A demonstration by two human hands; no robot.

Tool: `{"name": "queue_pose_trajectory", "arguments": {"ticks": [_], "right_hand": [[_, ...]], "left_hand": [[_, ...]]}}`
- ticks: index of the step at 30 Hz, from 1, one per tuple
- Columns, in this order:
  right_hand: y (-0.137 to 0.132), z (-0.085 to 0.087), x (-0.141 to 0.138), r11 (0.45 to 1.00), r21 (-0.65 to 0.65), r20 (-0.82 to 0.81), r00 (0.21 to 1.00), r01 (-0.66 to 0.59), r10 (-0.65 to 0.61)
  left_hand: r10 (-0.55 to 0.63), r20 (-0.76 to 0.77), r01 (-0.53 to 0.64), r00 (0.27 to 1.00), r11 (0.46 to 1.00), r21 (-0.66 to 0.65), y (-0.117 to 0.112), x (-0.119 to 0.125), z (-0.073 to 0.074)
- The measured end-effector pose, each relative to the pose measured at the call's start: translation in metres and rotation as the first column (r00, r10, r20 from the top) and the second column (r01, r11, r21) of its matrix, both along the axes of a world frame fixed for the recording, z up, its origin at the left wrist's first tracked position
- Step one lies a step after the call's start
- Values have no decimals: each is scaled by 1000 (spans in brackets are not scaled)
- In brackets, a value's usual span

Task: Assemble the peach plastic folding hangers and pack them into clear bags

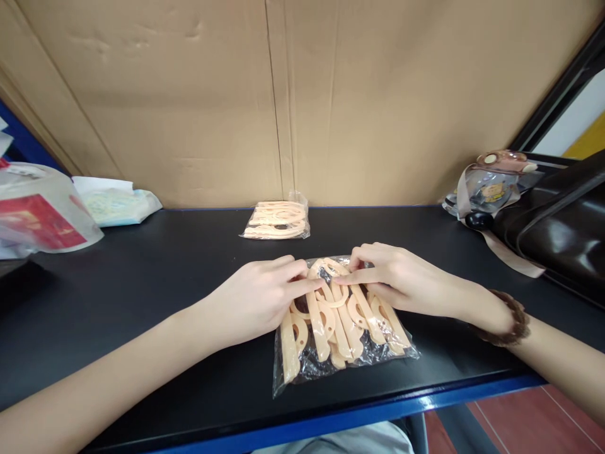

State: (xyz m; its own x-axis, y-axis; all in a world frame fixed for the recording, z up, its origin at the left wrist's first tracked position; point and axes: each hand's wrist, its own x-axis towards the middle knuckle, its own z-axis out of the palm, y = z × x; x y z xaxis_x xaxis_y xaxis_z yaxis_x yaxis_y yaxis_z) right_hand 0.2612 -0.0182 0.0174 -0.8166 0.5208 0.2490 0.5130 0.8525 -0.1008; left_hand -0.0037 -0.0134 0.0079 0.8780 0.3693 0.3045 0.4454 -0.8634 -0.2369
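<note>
A clear plastic bag (pixel 340 353) full of several cream-coloured flat plastic parts lies on the black table (pixel 142 302) in front of me. My left hand (pixel 258 299) rests on the bag's upper left part, fingers closed in a pinch on its top edge. My right hand (pixel 401 277) lies on the bag's upper right, fingertips pressed together on the same edge, close to the left fingertips. A brown bead bracelet (pixel 508 321) circles my right wrist.
A second filled bag (pixel 276 221) of the same parts lies at the table's back, against a cardboard wall (pixel 302 94). White packets (pixel 116 202) and a bag with a red label (pixel 38 217) sit at the left. A bottle (pixel 491 183) and dark bag (pixel 558 227) stand at the right.
</note>
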Motion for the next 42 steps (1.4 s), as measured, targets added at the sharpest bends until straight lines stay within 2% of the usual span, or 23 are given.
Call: {"name": "queue_pose_trajectory", "arguments": {"ticks": [5,10,18,21,25,31,35,38,42], "right_hand": [[1,1,-1,997,-73,-35,999,-14,12],[3,2,5,999,-53,-73,997,-2,-2],[3,4,8,998,-65,-67,998,3,-7],[3,6,10,990,-137,-142,989,32,-51],[6,5,12,978,-187,-156,980,93,-123],[11,-1,7,969,-240,-117,989,63,-94],[9,-1,8,959,-242,-85,981,148,-173],[10,-2,9,942,-276,-42,977,191,-210],[14,-7,7,929,-340,-26,987,142,-161]], "left_hand": [[35,51,-31,998,996,-78,-1,2,0],[12,83,-4,997,996,-90,2,-1,-2],[66,116,-59,991,996,-62,0,1,-4],[109,209,-91,972,992,-92,1,-2,-4],[134,273,-126,953,991,-47,4,-7,-7],[289,131,-262,948,946,-190,11,-4,-12],[311,80,-275,947,915,-296,14,-2,-11],[338,11,-321,941,904,-281,12,-2,-10],[365,-93,-376,926,894,-241,8,2,-7]]}}
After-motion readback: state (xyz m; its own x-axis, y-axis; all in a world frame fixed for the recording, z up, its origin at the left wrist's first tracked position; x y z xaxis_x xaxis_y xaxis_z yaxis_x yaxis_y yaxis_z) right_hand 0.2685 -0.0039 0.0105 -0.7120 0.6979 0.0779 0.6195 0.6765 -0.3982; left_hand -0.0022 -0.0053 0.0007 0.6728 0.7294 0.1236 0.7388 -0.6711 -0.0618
